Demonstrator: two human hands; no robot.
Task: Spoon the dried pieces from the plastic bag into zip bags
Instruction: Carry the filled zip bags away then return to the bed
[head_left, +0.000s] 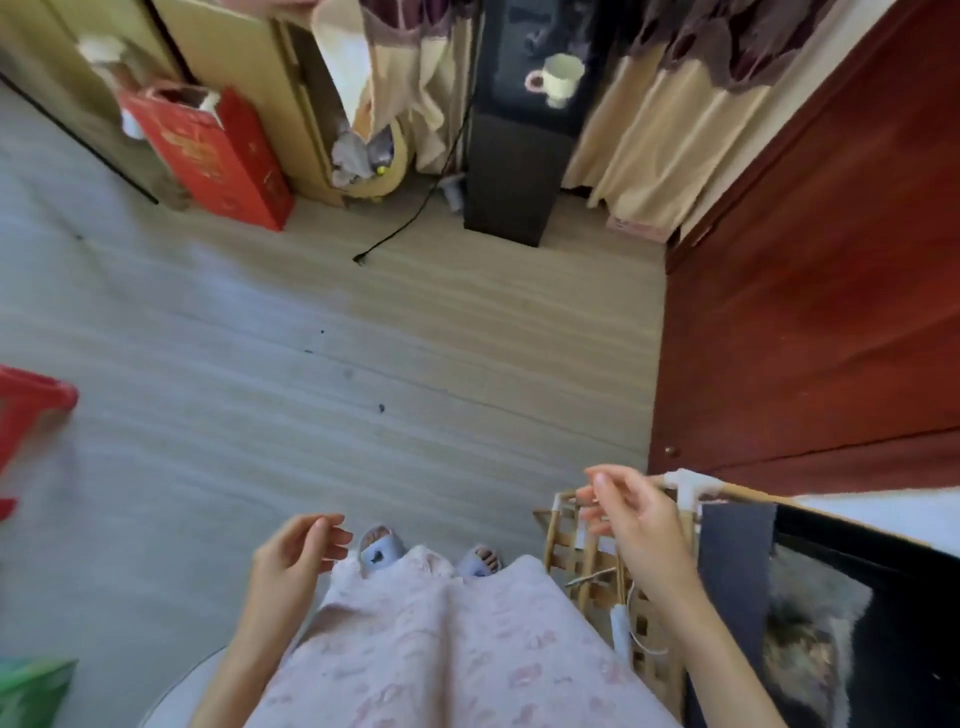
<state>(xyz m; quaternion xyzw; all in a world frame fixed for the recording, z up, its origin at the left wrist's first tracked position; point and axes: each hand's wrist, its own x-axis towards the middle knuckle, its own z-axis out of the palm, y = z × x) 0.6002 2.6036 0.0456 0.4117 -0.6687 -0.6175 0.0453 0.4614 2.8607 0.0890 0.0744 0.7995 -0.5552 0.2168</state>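
Standing view over a wood-grain floor (363, 332). Left hand (296, 551) and right hand (631, 512) hang loosely curled, holding nothing. Plastic bag, spoon and zip bags are out of view; thin, slippery film is probably best pinched at the rim.

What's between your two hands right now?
In the head view, the lap of the pink patterned garment and two slippered feet lie between the left hand and right hand; both hold nothing.

Left hand (298, 551), fingers loosely curled, over the floor (363, 338) beside the pink skirt (441, 649); right hand (634, 519), fingers relaxed, raised before the rack (566, 540) corner
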